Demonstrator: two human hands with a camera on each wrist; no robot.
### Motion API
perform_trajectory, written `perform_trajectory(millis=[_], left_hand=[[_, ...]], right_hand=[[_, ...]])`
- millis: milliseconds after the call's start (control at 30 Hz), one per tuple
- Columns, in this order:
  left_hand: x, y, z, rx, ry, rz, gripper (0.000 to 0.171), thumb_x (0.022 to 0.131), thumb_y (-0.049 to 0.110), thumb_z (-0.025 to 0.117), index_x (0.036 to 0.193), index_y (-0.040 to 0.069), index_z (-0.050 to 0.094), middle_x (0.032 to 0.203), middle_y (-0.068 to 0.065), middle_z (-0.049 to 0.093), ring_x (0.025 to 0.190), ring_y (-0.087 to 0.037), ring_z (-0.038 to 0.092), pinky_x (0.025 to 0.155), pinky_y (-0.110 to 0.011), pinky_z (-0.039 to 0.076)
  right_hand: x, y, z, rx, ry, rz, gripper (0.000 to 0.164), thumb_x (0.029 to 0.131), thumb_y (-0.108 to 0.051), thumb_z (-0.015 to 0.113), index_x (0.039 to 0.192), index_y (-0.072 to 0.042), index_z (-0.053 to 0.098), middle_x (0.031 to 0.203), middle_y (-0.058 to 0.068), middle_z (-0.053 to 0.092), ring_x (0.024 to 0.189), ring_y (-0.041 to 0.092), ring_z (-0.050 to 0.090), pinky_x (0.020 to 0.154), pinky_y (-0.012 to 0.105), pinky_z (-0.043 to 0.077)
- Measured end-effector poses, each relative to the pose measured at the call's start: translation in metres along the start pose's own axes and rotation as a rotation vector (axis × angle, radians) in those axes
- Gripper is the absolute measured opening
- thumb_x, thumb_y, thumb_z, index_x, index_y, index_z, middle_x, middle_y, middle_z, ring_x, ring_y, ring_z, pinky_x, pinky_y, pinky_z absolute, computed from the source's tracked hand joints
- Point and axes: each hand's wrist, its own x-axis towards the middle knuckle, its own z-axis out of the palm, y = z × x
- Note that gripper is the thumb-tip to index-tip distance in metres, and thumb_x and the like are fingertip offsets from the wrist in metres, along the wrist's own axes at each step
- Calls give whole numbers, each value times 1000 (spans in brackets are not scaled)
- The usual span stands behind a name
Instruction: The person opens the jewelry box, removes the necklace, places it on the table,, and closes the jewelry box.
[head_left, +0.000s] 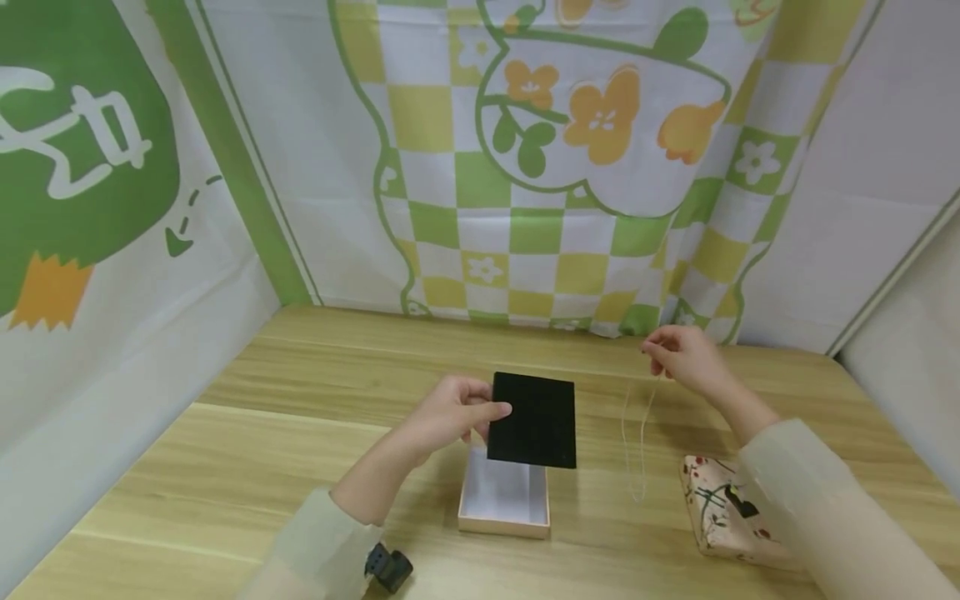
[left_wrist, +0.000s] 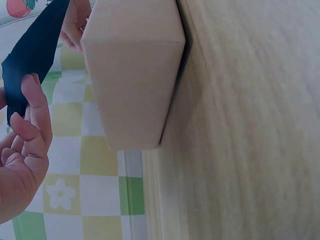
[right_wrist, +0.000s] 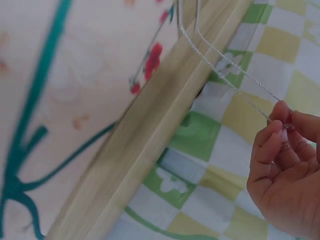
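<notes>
Midway between the left and right edges of the worktop (head_left: pixel 300 467), toward its near edge, an open box (head_left: pixel 504 527) was seen in the head view with its pale inside uncovered. Above the box's far part, a black insert card (head_left: pixel 534 427) was held by its left edge in the left hand (head_left: pixel 450 410), pinched with the thumb on top and the fingers behind. Farther toward the right edge, a thin silver chain (head_left: pixel 642 450) was held up by the right hand (head_left: pixel 686 357), and its strands hung in a long narrow loop; whether the bottom of the loop was touching the wood could not be told. Near the worktop's right near corner a floral-printed box lid (head_left: pixel 716 510) lay, partly covered by the right sleeve (head_left: pixel 798 467).

From the left wrist, the box's plain outer wall was shown resting on the wood; the card was gripped beside it, with the lower fingers loosely bent.

From the right wrist, the chain's twisted strands were shown gathered between the right thumb and fingertips, the pinch closed.

By this evidence, card and chain were being handled apart, whether for packing or unpacking being unclear. If packing was meant, steady tension on the loop and a level card seemed to be called for, so that tangling would be avoided.
</notes>
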Motion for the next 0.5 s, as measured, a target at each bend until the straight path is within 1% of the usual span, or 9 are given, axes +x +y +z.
perform_trajectory(millis=[133, 233, 367, 500], left_hand=[[0, -3, 2, 6, -6, -18, 21, 94, 24, 66, 92, 3, 66, 65, 6, 63, 65, -12, 63, 62, -30, 47], [1, -4, 4, 13, -14, -12, 21, 94, 25, 66, 91, 4, 66, 66, 7, 64, 66, -13, 63, 61, -29, 47], [1, -4, 4, 14, -25, 2, 22, 95, 24, 65, 82, 6, 61, 64, 6, 63, 65, -15, 63, 59, -27, 44], [1, -3, 4, 19, -40, 4, 26, 96, 23, 64, 76, 9, 56, 64, 6, 62, 66, -14, 62, 59, -27, 44]], right_hand=[[13, 10, 0, -2, -42, 14, 25, 102, -11, 52, 107, 11, 62, 69, 8, 66, 61, 14, 56, 56, 27, 47], [22, 17, -2, -13, -56, 26, 26, 101, -9, 52, 107, 14, 62, 68, 9, 67, 60, 15, 58, 57, 27, 48], [30, 27, -2, -41, -88, 79, 28, 101, -11, 52, 108, 14, 62, 67, 7, 68, 59, 15, 59, 58, 27, 48], [34, 37, 2, -37, -147, 115, 28, 99, -8, 53, 107, 17, 62, 67, 7, 68, 56, 10, 57, 57, 25, 48]])
